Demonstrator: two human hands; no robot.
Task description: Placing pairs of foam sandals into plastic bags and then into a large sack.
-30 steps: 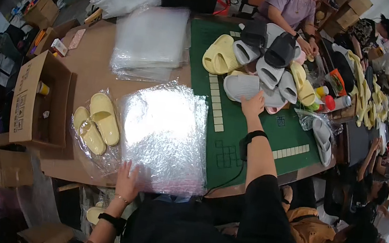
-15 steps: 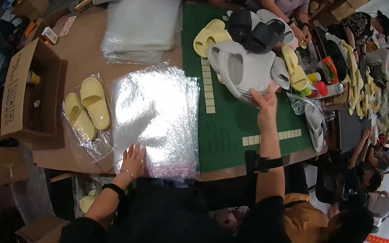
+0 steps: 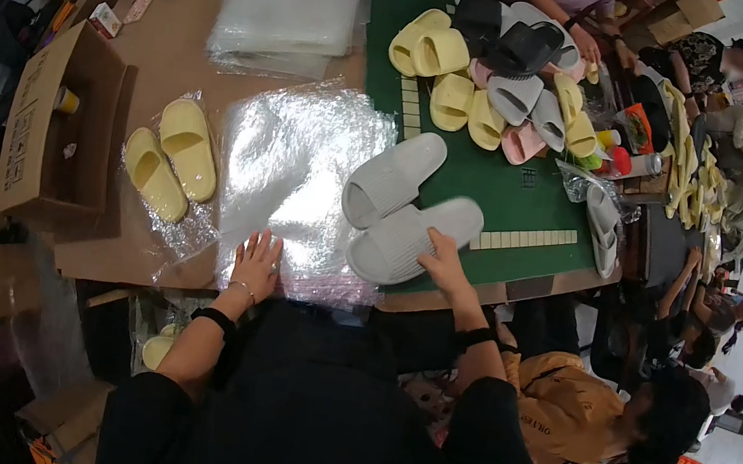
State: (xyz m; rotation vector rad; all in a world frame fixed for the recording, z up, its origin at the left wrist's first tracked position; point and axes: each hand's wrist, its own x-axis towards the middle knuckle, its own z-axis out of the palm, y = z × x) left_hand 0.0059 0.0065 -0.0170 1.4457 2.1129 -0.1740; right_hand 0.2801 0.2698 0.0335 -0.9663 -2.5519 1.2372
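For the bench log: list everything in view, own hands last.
Grey slippers: 2, grey, across shiny bags and mat
Bagged slippers: 2, yellow, left of shiny bags
Shiny bags: one stack, clear, centre
Far bags: one stack, clear, beyond these
Slipper pile: uncounted, yellow, grey, black, pink, mat's far side
Mat: 1, green, table's right
Table: 1, brown, beneath everything
Carton: 1, brown, left
Small box: 1, white and red, beyond carton
Containers: several, red, yellow, silvery, right of pile
Co-workers: several, mixed clothing, right and far side
Left hand: 1, bare, on shiny bags' near edge
Right hand: 1, bare, gripping nearer grey slipper
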